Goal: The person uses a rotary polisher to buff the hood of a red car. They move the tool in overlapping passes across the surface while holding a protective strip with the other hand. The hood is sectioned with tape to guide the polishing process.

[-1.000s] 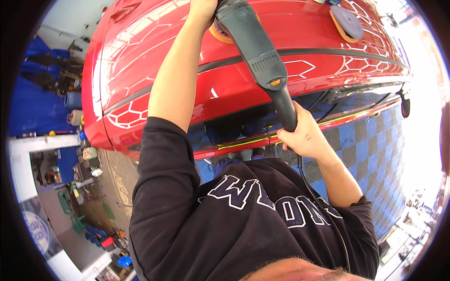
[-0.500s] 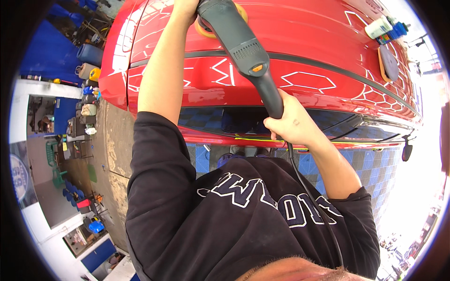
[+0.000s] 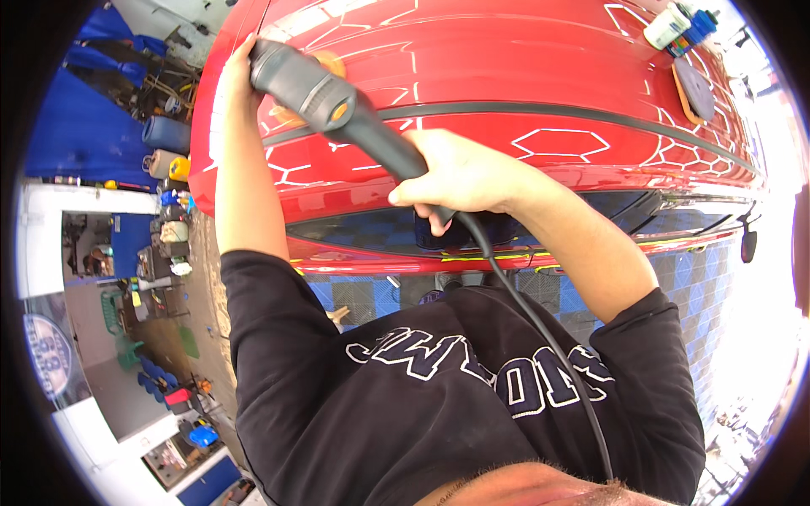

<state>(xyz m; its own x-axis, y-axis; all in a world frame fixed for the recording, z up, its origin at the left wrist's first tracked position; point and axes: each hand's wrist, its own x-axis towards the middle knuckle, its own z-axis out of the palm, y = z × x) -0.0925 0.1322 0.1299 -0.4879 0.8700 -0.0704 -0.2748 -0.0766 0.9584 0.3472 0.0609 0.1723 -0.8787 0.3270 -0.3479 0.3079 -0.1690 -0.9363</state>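
Note:
A dark grey car polisher (image 3: 316, 91) lies against the glossy red car roof (image 3: 472, 59), tilted toward the upper left. Part of its yellow-orange foam pad (image 3: 331, 63) shows beside the head, against the paint. My right hand (image 3: 451, 173) is wrapped round the polisher's rear handle, where the black power cord (image 3: 540, 325) leaves and runs down across my shirt. At the front end, my left hand (image 3: 245, 63) holds the head from its left side; most of its fingers are hidden behind the tool.
On the roof's right stand a white bottle (image 3: 666, 27), a blue bottle (image 3: 699, 32) and a round grey pad (image 3: 693, 91). A black trim strip (image 3: 540, 110) runs along the roof edge. Jugs and a blue drum (image 3: 166, 132) stand at the left; blue-grey tiles (image 3: 700, 287) cover the floor.
Both hands have swept the polisher left and down along the roof edge. It now slants more, and my right hand has come left with the handle and cord.

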